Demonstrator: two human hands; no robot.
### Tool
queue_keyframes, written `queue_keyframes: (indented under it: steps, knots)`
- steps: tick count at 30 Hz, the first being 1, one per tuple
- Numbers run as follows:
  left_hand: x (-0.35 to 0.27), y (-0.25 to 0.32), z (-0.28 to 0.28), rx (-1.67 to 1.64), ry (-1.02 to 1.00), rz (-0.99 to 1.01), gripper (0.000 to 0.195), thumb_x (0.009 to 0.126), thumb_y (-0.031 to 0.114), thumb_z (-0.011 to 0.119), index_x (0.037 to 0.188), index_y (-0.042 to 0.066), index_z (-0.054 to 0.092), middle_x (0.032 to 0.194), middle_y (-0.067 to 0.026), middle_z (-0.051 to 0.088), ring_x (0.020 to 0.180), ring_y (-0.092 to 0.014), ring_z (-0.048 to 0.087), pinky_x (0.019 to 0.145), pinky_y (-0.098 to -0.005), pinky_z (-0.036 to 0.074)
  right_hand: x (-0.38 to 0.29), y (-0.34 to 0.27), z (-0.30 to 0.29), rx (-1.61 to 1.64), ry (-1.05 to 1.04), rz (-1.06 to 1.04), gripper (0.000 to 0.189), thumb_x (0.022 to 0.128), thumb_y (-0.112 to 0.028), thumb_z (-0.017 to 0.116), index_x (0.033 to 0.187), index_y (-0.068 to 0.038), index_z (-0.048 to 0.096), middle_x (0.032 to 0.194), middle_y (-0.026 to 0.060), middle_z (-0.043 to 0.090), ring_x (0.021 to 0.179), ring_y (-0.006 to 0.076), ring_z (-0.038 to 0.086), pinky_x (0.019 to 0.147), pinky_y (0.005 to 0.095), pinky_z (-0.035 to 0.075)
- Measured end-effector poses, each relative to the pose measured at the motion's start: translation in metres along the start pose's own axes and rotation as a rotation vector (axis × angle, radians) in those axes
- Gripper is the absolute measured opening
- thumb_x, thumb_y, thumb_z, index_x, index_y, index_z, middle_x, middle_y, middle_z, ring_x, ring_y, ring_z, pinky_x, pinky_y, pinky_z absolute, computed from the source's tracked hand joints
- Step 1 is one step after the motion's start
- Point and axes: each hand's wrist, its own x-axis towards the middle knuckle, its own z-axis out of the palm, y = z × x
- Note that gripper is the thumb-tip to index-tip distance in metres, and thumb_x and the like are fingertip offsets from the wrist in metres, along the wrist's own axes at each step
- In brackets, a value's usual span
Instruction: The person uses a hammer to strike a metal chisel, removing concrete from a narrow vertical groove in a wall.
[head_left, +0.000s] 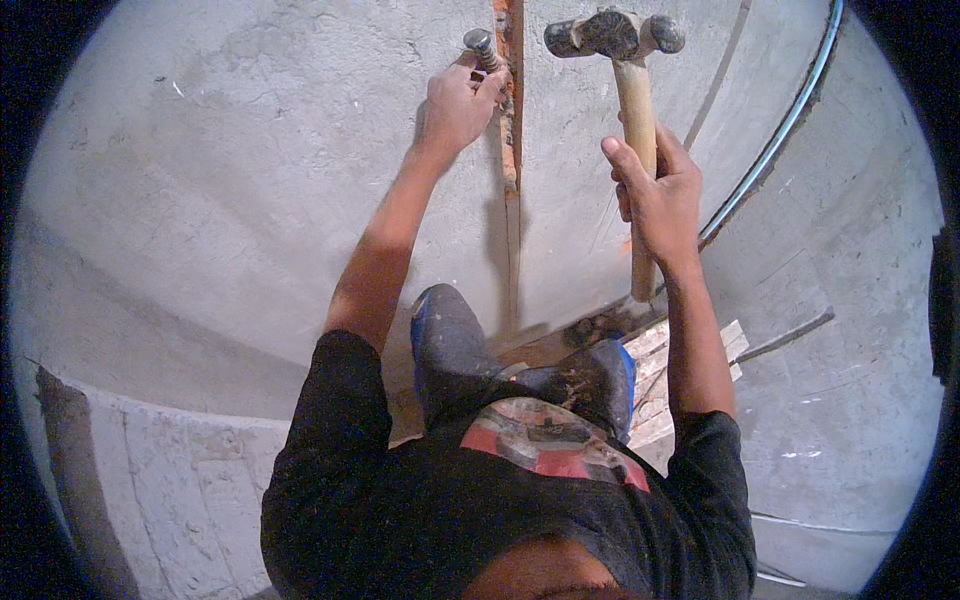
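Note:
My left hand (461, 105) grips a metal chisel (478, 41) whose round struck head sticks up above my fingers. Its lower end is hidden by the hand, beside a narrow chase (508, 135) cut into the grey plastered wall (300, 150). Reddish brick shows inside this groove. To the right, my right hand (664, 191) is wrapped around the wooden handle of a ball-peen hammer (615, 36). The hammer's dark steel head is raised level with the chisel's head and stands apart from it.
A bluish conduit (780, 142) runs in a curved-looking groove at the right. Below it, a slatted wooden pallet (651, 405) lies beside my legs (450, 337). A dark rod-like piece (787, 334) extends near the pallet. A pale ledge (180, 450) is at lower left.

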Motion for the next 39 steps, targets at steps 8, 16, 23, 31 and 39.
queue_keyframes:
  steps: [8,16,23,31,39]
  knots:
    - [0.007,0.006,0.009,0.142,-0.011,0.225,0.024,0.088,0.024,0.059,0.097,0.002,0.061,0.086,-0.0175,0.066,0.075,-0.03,0.065,0.07,-0.0398,0.051,-0.001,0.016,-0.012,-0.083,-0.036,-0.035,0.041,0.081,-0.029,0.073,0.105,0.002,0.062,0.064,-0.0008,0.053,0.055,0.0073,0.045,0.049,0.0249,0.038]
    - [0.009,0.003,0.006,0.137,-0.099,0.266,0.025,0.087,0.02,0.061,0.097,-0.002,0.06,0.086,-0.0194,0.064,0.076,-0.03,0.065,0.07,-0.0381,0.05,-0.002,0.008,-0.018,-0.063,-0.019,-0.054,0.044,0.083,-0.032,0.072,0.107,0.002,0.061,0.067,0.0006,0.055,0.057,0.0075,0.045,0.051,0.0256,0.039]
    - [0.012,-0.006,-0.001,0.204,-0.219,0.263,0.014,0.088,0.016,0.061,0.093,0.003,0.062,0.085,-0.0119,0.067,0.078,-0.021,0.064,0.072,-0.0331,0.05,-0.007,-0.026,-0.03,0.183,0.005,-0.171,0.033,0.092,-0.032,0.06,0.105,-0.001,0.058,0.062,-0.0027,0.049,0.049,0.0037,0.044,0.042,0.0199,0.036]
    - [0.019,-0.017,-0.002,0.134,-0.295,0.364,0.027,0.088,0.026,0.063,0.1,0.002,0.061,0.08,-0.0176,0.064,0.07,-0.03,0.062,0.067,-0.0376,0.049,0.005,-0.088,-0.034,0.191,0.18,-0.618,0.057,0.094,-0.052,0.042,0.114,0.001,0.05,0.069,0.0054,0.05,0.049,0.0091,0.043,0.041,0.0224,0.033]
    - [0.015,0.001,0.001,0.103,-0.312,0.324,0.024,0.088,0.022,0.061,0.095,0.0,0.056,0.082,-0.0215,0.06,0.072,-0.036,0.058,0.066,-0.0418,0.046,0.0,-0.039,-0.004,-0.717,-0.094,-0.199,0.039,0.095,-0.036,0.051,0.099,0.002,0.055,0.069,0.0172,0.057,0.06,0.0284,0.055,0.057,0.0416,0.044]
